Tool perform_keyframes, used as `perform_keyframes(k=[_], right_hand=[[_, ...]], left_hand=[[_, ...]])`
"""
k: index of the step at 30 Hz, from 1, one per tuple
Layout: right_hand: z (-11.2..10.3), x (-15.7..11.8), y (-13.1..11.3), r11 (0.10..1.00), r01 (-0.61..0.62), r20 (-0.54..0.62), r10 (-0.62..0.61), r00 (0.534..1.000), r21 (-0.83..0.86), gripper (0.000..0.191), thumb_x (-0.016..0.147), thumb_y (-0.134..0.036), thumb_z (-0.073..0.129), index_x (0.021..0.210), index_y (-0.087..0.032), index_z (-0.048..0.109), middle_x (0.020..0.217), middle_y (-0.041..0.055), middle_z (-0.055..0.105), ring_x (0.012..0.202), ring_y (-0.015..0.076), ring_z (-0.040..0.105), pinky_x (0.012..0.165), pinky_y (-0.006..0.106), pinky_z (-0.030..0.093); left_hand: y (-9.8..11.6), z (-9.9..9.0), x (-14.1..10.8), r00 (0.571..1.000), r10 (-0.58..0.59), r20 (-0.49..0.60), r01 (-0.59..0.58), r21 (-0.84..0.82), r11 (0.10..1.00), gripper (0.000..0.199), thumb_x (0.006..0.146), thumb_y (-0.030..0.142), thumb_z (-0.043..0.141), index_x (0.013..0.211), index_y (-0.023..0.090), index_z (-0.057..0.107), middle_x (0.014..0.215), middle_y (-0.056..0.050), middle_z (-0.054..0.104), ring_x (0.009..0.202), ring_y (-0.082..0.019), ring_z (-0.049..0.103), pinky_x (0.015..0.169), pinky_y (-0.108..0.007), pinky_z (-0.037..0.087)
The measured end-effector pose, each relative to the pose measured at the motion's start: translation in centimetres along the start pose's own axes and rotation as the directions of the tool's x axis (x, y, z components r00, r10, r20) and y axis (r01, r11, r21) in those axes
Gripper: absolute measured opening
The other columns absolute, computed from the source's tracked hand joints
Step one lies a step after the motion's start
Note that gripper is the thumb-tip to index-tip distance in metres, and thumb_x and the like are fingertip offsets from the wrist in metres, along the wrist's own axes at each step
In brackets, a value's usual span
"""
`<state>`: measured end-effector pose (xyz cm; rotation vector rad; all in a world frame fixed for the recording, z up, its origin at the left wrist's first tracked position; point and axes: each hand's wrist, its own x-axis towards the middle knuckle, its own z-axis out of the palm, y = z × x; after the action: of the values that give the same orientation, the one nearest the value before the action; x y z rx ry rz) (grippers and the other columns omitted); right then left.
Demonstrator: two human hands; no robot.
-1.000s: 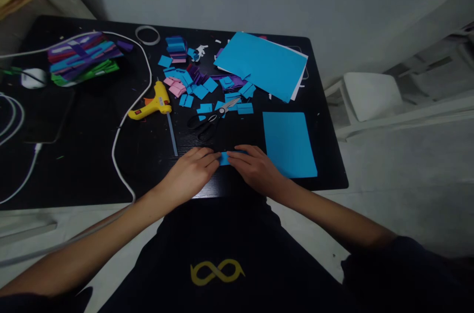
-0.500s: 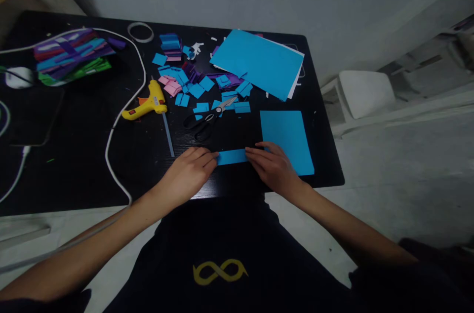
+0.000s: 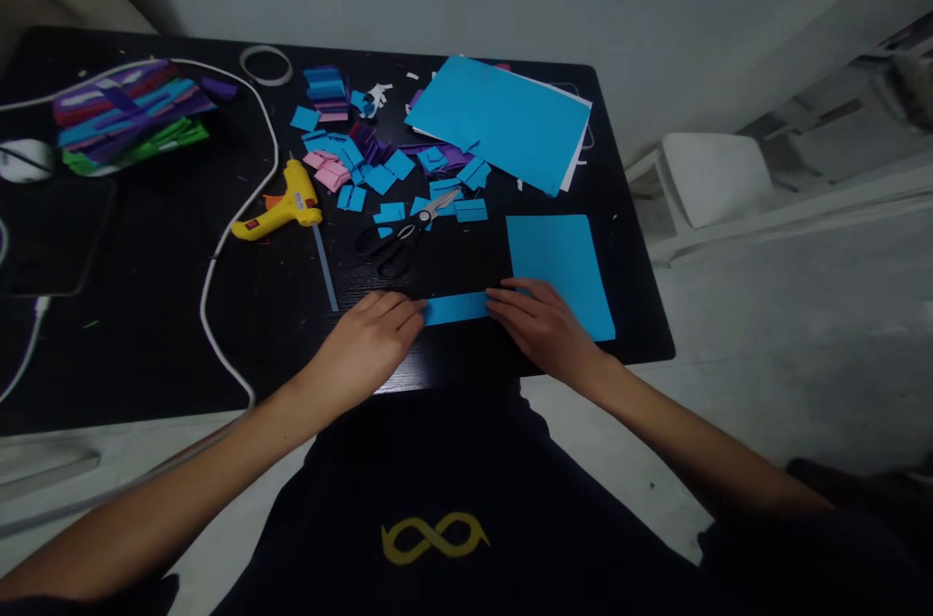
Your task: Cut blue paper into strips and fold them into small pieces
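Note:
A narrow strip of blue paper (image 3: 456,308) lies flat near the table's front edge. My left hand (image 3: 375,334) has its fingers closed on the strip's left end, the fingertips pressed to the table side. At the other end, my right hand (image 3: 535,325) grips the strip with its fingers together. Both covered ends are hidden beneath the fingers. A blue paper sheet (image 3: 561,266) rests just behind and partly under my right hand. Behind the strip lie black-handled scissors (image 3: 408,232), blades pointing up and right.
A yellow glue gun (image 3: 288,208) with a grey glue stick sits left of the scissors. Folded blue, pink and purple paper pieces (image 3: 379,177) are scattered behind. Larger blue sheets (image 3: 502,125) are at the back right. A white cable (image 3: 208,295) crosses the left side; a tape roll (image 3: 266,65) lies behind.
The view has shifted slightly, so the table items appear a little further left. Both hands remain on the blue paper strip, with almost no movement.

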<state>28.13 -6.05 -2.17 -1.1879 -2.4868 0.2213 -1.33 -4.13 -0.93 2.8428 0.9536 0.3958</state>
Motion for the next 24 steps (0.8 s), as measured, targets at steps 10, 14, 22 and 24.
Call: perform_keyframes(k=[10, 14, 22, 24], right_hand=[[1.0, 2.7, -1.8, 0.99, 0.13, 0.112, -0.135, 0.985, 0.051, 0.032, 0.099, 0.001, 0.054, 0.124, -0.008, 0.072, 0.128, 0.0193, 0.074, 0.122, 0.0295, 0.068, 0.098, 0.05, 0.062], [1.7, 3.4, -3.1, 0.986, 0.166, 0.15, -0.168, 0.974, 0.023, 0.037, 0.101, 0.002, 0.047, 0.13, -0.007, 0.068, 0.135, 0.0191, 0.071, 0.127, 0.0271, 0.065, 0.104, 0.046, 0.06], [2.9, 3.5, -4.3, 0.993, 0.097, 0.123, -0.105, 0.987, 0.069, 0.04, 0.1, 0.0, 0.045, 0.133, -0.002, 0.065, 0.137, 0.0231, 0.068, 0.127, 0.0282, 0.064, 0.108, 0.046, 0.057], [2.6, 3.6, -4.4, 0.994, 0.092, 0.134, -0.099, 0.986, 0.058, 0.039, 0.099, 0.0, 0.046, 0.131, -0.004, 0.066, 0.136, 0.0211, 0.069, 0.124, 0.0275, 0.066, 0.106, 0.044, 0.058]], left_hand=[[-0.3, -0.3, 0.0, 0.999, 0.03, 0.016, -0.029, -0.049, 0.998, 0.028, 0.102, 0.006, 0.049, 0.108, 0.012, 0.075, 0.123, -0.015, 0.076, 0.112, -0.029, 0.071, 0.091, -0.045, 0.059], [-0.3, -0.4, 0.1, 0.998, 0.049, 0.037, -0.048, -0.035, 0.998, 0.029, 0.099, 0.002, 0.049, 0.112, 0.01, 0.073, 0.123, -0.017, 0.075, 0.116, -0.029, 0.071, 0.097, -0.046, 0.059], [0.0, -0.8, 0.3, 0.996, 0.094, 0.011, -0.094, 0.079, 0.992, 0.028, 0.097, 0.0, 0.049, 0.108, 0.008, 0.073, 0.114, -0.017, 0.077, 0.108, -0.029, 0.072, 0.093, -0.044, 0.058], [-0.1, -0.8, 0.3, 0.995, 0.099, 0.018, -0.101, 0.105, 0.989, 0.028, 0.097, 0.0, 0.049, 0.106, 0.009, 0.074, 0.114, -0.017, 0.078, 0.106, -0.029, 0.072, 0.093, -0.044, 0.058]])
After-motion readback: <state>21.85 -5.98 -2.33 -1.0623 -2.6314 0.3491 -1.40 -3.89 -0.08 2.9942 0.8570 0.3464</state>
